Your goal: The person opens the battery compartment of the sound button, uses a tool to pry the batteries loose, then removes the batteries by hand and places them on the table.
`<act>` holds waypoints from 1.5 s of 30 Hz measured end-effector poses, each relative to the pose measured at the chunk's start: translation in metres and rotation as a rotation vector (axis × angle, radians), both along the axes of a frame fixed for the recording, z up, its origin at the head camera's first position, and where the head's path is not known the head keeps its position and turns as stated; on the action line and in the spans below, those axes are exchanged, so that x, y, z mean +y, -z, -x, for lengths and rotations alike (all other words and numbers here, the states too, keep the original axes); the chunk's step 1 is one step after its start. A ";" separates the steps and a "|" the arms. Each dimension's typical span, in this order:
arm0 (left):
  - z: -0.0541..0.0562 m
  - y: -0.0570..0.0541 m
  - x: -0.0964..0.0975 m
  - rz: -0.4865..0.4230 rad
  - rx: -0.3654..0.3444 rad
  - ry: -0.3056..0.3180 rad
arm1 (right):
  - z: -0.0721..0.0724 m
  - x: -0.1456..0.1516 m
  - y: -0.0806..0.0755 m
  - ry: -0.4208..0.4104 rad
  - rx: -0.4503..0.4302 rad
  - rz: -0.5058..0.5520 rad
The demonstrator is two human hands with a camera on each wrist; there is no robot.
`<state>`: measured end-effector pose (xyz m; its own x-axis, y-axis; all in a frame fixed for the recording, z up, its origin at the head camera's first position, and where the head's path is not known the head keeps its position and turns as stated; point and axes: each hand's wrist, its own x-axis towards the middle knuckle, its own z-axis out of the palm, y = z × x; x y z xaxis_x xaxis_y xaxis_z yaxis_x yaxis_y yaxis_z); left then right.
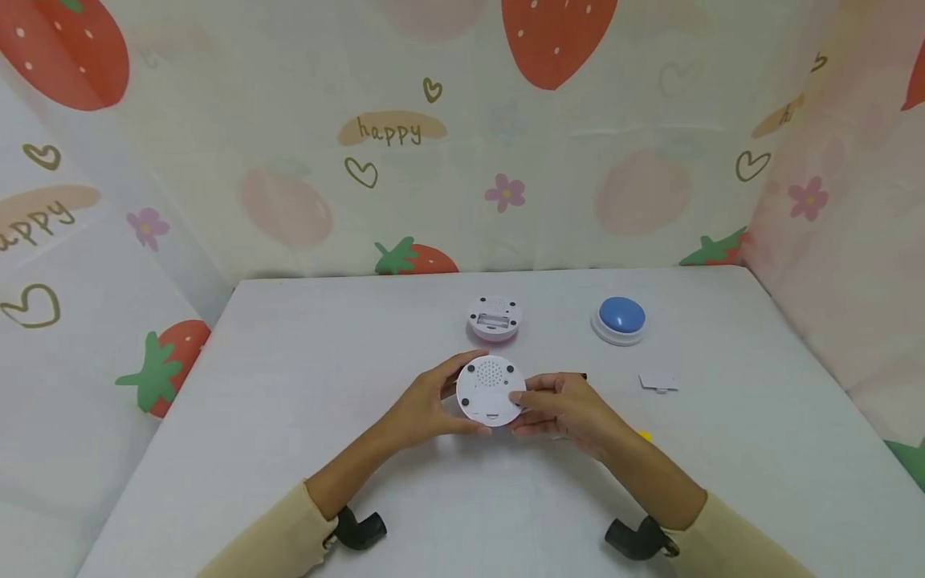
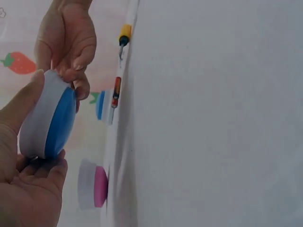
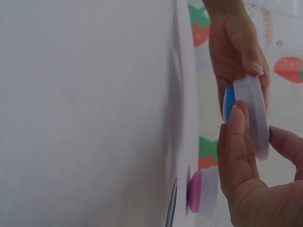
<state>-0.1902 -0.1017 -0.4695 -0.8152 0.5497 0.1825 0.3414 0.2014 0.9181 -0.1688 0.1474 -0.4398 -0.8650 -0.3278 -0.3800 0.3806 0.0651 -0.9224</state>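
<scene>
Both hands hold a round push button, its white base (image 1: 487, 389) facing up toward the head camera, with dark feet and speaker holes. Its blue dome (image 2: 64, 123) points down and away. My left hand (image 1: 426, 405) grips the rim from the left, thumb at the near edge. On the opposite side, my right hand (image 1: 567, 405) pinches the button, one digit on the base and the other fingers by the dome in the right wrist view. A battery lid appears fitted in the base.
Behind lies an upside-down pink button (image 1: 495, 319) with its battery compartment uncovered. An upright blue button (image 1: 621, 315) and a loose white lid (image 1: 658, 382) are at right. A yellow-handled screwdriver (image 2: 125, 34) and batteries (image 2: 116, 90) lie near the right arm.
</scene>
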 end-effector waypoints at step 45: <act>0.028 0.034 0.000 -0.033 -0.267 0.205 | 0.014 0.003 0.007 -0.189 0.389 -0.488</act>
<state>-0.2183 -0.1022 -0.5037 -0.7097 0.7045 -0.0025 0.1182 0.1226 0.9854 -0.1826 0.1505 -0.4471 -0.9139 -0.3562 -0.1948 -0.0337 0.5446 -0.8380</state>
